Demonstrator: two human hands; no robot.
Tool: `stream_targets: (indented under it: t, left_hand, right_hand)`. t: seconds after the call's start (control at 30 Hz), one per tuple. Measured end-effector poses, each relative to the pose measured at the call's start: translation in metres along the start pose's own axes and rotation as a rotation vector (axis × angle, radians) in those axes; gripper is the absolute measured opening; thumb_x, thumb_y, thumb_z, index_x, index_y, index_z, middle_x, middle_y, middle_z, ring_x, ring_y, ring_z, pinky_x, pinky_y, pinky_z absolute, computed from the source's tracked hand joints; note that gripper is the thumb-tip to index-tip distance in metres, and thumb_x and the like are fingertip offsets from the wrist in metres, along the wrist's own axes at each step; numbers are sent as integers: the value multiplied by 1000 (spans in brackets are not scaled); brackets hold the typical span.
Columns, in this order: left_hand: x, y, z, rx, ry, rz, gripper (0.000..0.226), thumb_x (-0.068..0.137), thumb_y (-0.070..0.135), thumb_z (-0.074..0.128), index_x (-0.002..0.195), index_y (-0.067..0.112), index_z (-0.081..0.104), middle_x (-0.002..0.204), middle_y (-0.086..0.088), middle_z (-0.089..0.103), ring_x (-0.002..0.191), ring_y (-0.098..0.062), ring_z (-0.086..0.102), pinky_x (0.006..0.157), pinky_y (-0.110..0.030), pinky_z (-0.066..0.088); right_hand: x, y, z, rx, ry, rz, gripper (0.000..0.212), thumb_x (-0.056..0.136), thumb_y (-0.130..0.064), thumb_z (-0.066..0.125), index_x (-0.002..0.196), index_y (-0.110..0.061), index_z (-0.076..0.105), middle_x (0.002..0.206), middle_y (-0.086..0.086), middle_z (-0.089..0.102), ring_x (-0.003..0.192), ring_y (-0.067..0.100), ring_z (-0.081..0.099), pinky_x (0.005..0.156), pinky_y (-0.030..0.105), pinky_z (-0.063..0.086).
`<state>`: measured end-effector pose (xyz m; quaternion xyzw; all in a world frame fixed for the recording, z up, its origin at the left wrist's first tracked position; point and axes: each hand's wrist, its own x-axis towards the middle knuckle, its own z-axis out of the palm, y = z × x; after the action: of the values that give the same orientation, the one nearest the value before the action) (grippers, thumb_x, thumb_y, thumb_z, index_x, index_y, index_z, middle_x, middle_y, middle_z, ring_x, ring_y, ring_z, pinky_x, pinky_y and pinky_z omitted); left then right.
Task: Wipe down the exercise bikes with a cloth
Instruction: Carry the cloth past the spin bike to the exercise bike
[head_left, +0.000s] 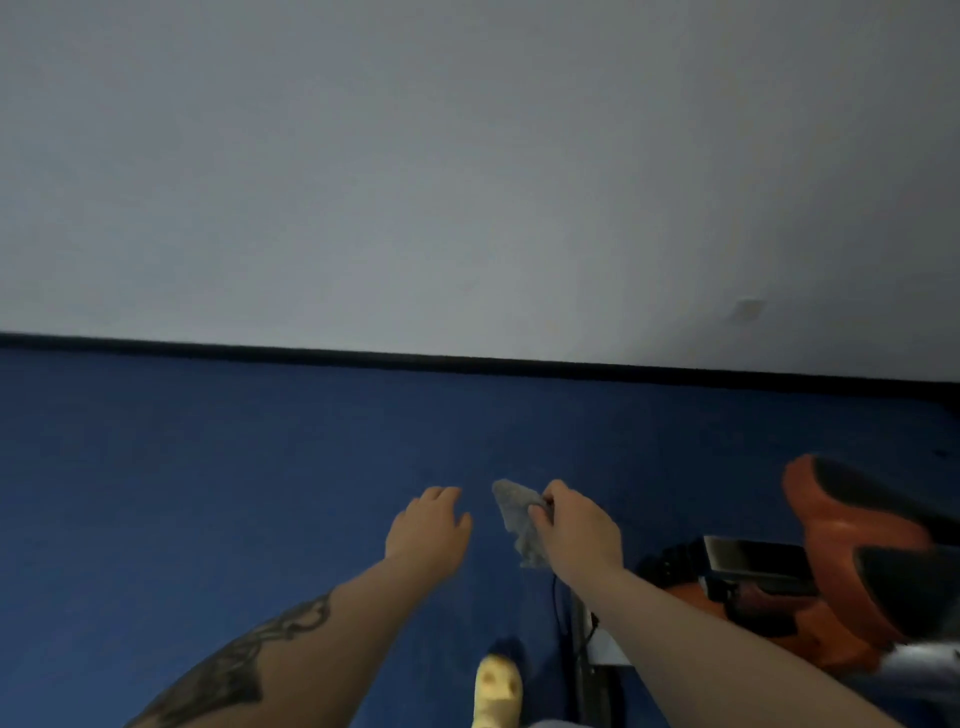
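Note:
My right hand (576, 530) grips a crumpled grey cloth (517, 514), held out in front of me above the blue floor. Just to the left of the cloth, my left hand (431, 525) is stretched forward with fingers loosely spread and holds nothing. An orange and black exercise bike (852, 561) fills the lower right, its saddle nearest the right edge and a dark pedal and frame below my right forearm. Neither hand touches the bike.
Blue carpet (208, 467) runs to a black skirting strip (363, 356) under a plain pale wall (467, 182). A foot in a yellow shoe (496, 691) shows at the bottom. A black cable (557, 603) and a metal base bar (587, 670) lie beside the bike.

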<state>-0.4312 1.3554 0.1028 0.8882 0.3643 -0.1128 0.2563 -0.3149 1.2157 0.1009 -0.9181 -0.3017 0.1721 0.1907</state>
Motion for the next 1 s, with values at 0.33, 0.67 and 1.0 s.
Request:
stream_targets:
  t: [0.33,0.67,1.0]
  left_hand:
    - [178,60,-73,70,-64,269,49,99,37,37,145,21,33,151,0,35,133,-22,40,106,-37,37]
    - [356,154,-122,256,-196,693,49,99,36,36,145,20,34,151,-2,36,131,-22,42,106,-36,36]
    - [393,305,-83,307,-369,1082,47,98,33,37,143,19,37,149,-2,38,130,-22,42,106,-35,37]
  right_hand:
    - [145,-4,-47,33,203,206,20,97,-37,46,84,-22,47,82,-7,53,72,11,51,53,25,33]
    - [243,18,-92,114,475,643,24,97,-38,45,80,-21,45,83,-5,53,74,11,51,55,28,36]
    - [242,86,-146,148,709,1056,21,97,-39,44,87,-22,47,90,-6,50,80,12,49,57,29,34]
